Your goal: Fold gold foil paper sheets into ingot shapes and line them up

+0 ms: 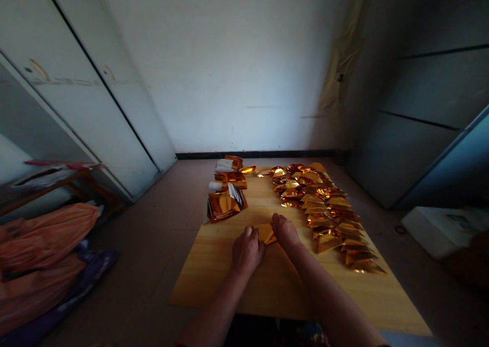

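A small piece of gold foil paper (266,233), partly folded, lies between my two hands over the middle of the wooden board (214,265). My left hand (247,249) grips its left side, fingers curled and thumb pressed in. At its right edge, my right hand (284,230) has its fingers closed on the paper. My hands cover parts of both ends. Rows of folded gold foil pieces (317,204) stand along the board's right side. Toward the back left is a stack of flat gold foil sheets (225,204), with white backing showing on some.
White cabinets (114,97) rise on the left, near orange cloth (46,240) and a purple bag (84,270). A grey refrigerator-like cabinet (428,107) stands at the right, with a white box (435,230) on the floor. Behind the board is a white wall (237,72).
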Demonstrator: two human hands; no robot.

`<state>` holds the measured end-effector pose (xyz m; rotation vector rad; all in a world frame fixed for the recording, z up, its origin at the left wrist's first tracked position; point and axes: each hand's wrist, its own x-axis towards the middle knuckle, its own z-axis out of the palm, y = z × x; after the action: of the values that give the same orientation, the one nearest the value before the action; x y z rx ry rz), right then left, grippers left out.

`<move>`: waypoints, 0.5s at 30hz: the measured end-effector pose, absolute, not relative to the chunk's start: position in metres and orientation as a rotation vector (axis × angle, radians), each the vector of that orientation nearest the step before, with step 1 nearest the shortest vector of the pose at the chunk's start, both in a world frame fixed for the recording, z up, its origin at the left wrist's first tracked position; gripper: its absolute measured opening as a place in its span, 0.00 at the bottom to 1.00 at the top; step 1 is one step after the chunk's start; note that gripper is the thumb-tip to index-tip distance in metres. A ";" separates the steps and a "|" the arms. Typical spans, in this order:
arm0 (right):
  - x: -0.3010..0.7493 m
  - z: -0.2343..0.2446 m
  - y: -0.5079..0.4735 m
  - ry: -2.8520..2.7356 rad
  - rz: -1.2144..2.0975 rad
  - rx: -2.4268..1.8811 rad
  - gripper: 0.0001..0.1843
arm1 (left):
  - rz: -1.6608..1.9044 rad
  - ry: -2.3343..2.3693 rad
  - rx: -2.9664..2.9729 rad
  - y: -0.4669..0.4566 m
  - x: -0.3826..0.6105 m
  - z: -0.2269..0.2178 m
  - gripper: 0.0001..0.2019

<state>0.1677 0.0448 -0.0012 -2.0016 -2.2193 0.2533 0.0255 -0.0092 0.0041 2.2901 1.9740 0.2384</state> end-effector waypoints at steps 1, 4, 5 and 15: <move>0.168 -0.001 0.045 -2.223 0.251 -2.005 0.12 | 0.235 1.976 2.291 -0.009 0.026 0.004 0.14; 0.167 0.002 0.044 -2.232 0.233 -2.025 0.13 | 0.210 1.987 2.283 -0.007 0.027 0.005 0.15; 0.166 0.002 0.043 -2.237 0.226 -2.029 0.14 | 0.197 1.988 2.277 -0.007 0.027 0.006 0.14; 0.164 0.003 0.042 -2.260 0.212 -2.052 0.12 | 0.202 1.974 2.271 -0.008 0.026 0.008 0.12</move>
<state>0.1643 0.0423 0.0030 -2.0516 -2.2601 0.2117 0.0265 -0.0078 0.0081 2.2713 1.9741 0.2022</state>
